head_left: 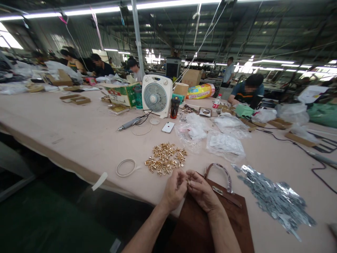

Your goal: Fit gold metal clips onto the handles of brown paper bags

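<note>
My left hand [175,188] and my right hand [201,191] meet over the near edge of the table, fingertips pinched together. Between them is a small gold-coloured metal piece, mostly covered by the fingers. Under my right forearm lies a brown handbag [192,225] with a metal clasp plate [217,190] and a handle wrapped in clear film [222,170]. Just beyond my hands sits a pile of gold metal fittings [165,158]. To the right of the bag spreads a heap of silver flat metal plates [276,196].
A roll of tape [126,168] lies left of the gold pile. Farther back are an electric screwdriver [129,123], a white phone [167,127], a box fan [156,96], a dark cup [174,107] and plastic bags [225,144]. A co-worker [247,89] sits across the table at right.
</note>
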`<state>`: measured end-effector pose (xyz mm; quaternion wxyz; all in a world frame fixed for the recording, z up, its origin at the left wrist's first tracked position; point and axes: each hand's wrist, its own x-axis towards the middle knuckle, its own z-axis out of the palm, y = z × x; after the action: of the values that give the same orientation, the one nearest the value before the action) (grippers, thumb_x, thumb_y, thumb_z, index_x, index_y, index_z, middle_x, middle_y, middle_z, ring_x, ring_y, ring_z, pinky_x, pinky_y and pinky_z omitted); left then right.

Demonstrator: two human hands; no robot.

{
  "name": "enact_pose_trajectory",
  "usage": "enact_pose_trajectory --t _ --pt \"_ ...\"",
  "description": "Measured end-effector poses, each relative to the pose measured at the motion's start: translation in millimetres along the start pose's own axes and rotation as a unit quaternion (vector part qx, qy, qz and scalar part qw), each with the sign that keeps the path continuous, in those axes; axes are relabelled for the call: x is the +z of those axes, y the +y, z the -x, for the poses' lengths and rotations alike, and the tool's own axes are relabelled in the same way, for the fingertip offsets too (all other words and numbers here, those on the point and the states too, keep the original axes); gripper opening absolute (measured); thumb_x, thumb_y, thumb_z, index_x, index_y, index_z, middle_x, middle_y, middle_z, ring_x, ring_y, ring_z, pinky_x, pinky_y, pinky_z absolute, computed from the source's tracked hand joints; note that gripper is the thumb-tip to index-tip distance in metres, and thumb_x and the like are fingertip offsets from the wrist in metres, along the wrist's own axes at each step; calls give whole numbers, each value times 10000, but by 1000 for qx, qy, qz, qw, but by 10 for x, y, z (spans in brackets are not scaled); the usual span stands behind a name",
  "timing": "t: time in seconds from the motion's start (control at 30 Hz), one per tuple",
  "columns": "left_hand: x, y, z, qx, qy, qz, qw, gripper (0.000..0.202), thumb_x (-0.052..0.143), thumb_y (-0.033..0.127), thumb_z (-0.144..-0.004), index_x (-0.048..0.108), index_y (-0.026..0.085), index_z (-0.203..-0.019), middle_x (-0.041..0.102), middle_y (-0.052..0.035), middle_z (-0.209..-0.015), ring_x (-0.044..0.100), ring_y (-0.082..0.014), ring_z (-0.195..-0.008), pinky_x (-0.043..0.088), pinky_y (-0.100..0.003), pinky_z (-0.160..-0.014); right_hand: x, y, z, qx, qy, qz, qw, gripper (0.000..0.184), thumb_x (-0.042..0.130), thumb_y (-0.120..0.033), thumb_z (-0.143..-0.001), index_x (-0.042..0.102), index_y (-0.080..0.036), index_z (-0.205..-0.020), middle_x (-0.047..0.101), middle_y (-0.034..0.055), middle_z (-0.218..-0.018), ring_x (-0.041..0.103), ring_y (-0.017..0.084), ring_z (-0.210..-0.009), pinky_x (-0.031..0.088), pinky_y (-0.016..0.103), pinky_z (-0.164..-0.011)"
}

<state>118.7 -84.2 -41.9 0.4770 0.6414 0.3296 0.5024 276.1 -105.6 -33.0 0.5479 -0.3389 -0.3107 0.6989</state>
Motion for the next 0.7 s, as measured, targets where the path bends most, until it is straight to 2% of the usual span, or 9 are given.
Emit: enact_pose_trajectory --t 0.13,0.2,0.3,0.4,0.5,0.57,0.7 --pt "24 -26 -17 -10 43 2 999 127 548 316 -977 506 206 -1027 578 -6 -879 583 -149 -779 471 -259 -708 -35 127 -53 -102 87 18 991 233 868 -420 -799 768 -258 -933 727 21 -952 661 180 -844 555 306 -833" --pt "34 -23 -28 -17 68 -13 997 142 562 314 -977 521 204 -1055 586 -3 -880 584 -147 -774 475 -260 -710 -53 173 -76 -154 131 65 977 227 869 -437 -797 784 -255 -902 729 18 -901 642 188 -807 555 317 -790" --pt "41 -7 -31 -26 86 -25 996 164 573 327 -981 539 202 -1081 608 -7 -890 605 -154 -795 487 -267 -729 -41 179 -81 -183 160 175 954 264 859 -452 -800 826 -238 -952 743 30 -846 637 211 -786 549 338 -760" --pt "46 -8 -27 -25 88 -22 996 169 570 335 -987 552 201 -1088 626 -13 -907 621 -158 -817 496 -274 -750 19 138 -64 -189 154 272 931 282 842 -452 -816 847 -238 -999 784 59 -956 682 255 -911 553 375 -880" --pt "40 -50 -39 -36 78 26 996 217 592 356 -975 547 196 -1114 630 -6 -875 616 -148 -786 488 -264 -730 66 112 -50 -206 140 308 918 276 812 -455 -846 848 -257 -1036 787 71 -1095 690 288 -1036 540 410 -973" --pt "24 -92 -58 -73 56 97 991 279 617 396 -956 532 197 -1133 609 19 -803 586 -127 -697 458 -240 -658 73 108 -47 -213 130 313 916 291 784 -467 -873 841 -269 -1079 783 69 -1127 689 289 -1039 548 415 -960" --pt "-22 -160 -105 -153 -3 226 962 368 696 448 -879 543 193 -1095 556 59 -697 484 -78 -546 362 -195 -533 81 92 -40 -215 95 314 920 313 736 -489 -917 827 -282 -1133 775 63 -1151 680 283 -1050 546 396 -946"
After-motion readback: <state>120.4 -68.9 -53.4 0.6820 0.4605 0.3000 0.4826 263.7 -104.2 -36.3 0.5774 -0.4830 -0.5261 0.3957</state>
